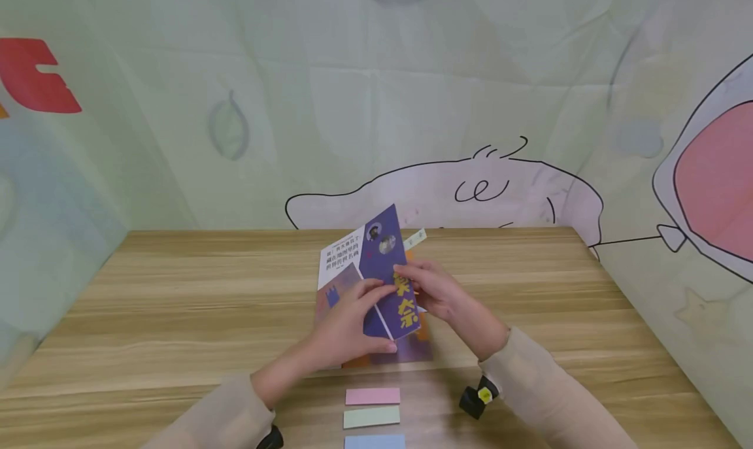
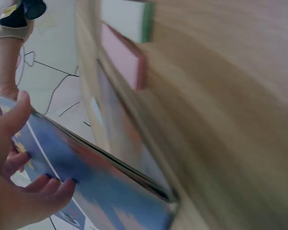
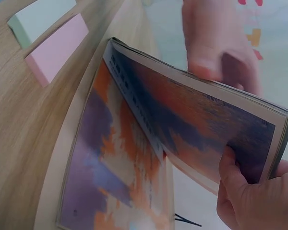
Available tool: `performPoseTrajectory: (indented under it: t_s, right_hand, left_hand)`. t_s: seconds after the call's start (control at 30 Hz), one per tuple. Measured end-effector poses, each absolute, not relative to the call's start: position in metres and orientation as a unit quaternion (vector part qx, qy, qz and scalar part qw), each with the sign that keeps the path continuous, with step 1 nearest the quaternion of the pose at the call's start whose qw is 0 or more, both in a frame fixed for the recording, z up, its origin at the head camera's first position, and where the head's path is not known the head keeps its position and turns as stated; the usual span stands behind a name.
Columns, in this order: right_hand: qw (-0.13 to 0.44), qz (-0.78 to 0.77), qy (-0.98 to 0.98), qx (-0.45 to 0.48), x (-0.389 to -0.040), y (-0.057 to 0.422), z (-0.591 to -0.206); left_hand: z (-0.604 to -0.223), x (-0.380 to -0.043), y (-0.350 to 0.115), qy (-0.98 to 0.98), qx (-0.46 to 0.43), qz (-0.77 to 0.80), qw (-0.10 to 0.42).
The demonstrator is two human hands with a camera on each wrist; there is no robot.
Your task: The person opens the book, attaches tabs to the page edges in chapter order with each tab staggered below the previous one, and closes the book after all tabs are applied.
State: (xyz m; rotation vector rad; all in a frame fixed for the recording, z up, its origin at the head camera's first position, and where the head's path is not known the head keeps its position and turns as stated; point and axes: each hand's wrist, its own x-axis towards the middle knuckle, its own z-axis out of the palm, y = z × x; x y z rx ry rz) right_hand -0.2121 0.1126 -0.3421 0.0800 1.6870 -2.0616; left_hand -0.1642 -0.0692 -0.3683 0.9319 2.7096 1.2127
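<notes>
A book (image 1: 382, 246) with a purple and white cover, yellow characters and small round portraits stands partly open over the wood-look table. My left hand (image 1: 344, 321) holds the cover side, fingers spread on the front and thumb by the lower edge. At the right edge, my right hand (image 1: 438, 292) pinches the raised cover and leaves; in the right wrist view its thumb (image 3: 233, 167) lies on the inner page. Orange and purple art fills the opened page (image 3: 110, 158). A pale marked strip (image 1: 415, 238) sticks out past the book's upper right side.
In front of the book lie a pink sticky-note pad (image 1: 372, 396), a pale green pad (image 1: 371, 417) and a light blue pad (image 1: 374, 442), in a column. A printed curtain (image 1: 329, 109) hangs behind the table (image 1: 176, 292).
</notes>
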Motion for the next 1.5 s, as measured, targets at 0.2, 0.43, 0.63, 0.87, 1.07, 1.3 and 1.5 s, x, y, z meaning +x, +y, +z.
performPoseTrajectory:
  t_s: [0.2, 0.43, 0.63, 0.87, 1.07, 1.3, 1.5]
  right_hand:
    - [0.235, -0.741, 0.629, 0.035, -0.213, 0.118, -0.349]
    - [0.235, -0.736, 0.634, 0.05, -0.213, 0.124, -0.356]
    - [0.22, -0.73, 0.645, 0.042, -0.213, 0.13, -0.367]
    - [0.206, -0.713, 0.667, 0.068, -0.215, 0.139, -0.382]
    - [0.202, -0.701, 0.681, 0.065, -0.214, 0.147, -0.396]
    - [0.192, -0.694, 0.691, 0.06, -0.211, 0.152, -0.406]
    - [0.182, -0.685, 0.702, 0.069, -0.207, 0.153, -0.409]
  left_hand:
    - [-0.382, -0.16, -0.084, 0.874, 0.366, 0.319, -0.032]
    - [-0.394, -0.162, -0.1, 0.886, 0.378, 0.267, -0.03]
    - [-0.398, -0.162, -0.109, 0.895, 0.379, 0.236, -0.007]
    - [-0.399, -0.163, -0.11, 0.898, 0.388, 0.209, -0.005]
    - [-0.397, -0.165, -0.111, 0.896, 0.396, 0.201, -0.006]
    - [-0.397, -0.165, -0.11, 0.9, 0.397, 0.181, 0.0]
    - [-0.398, -0.164, -0.108, 0.903, 0.397, 0.165, -0.003]
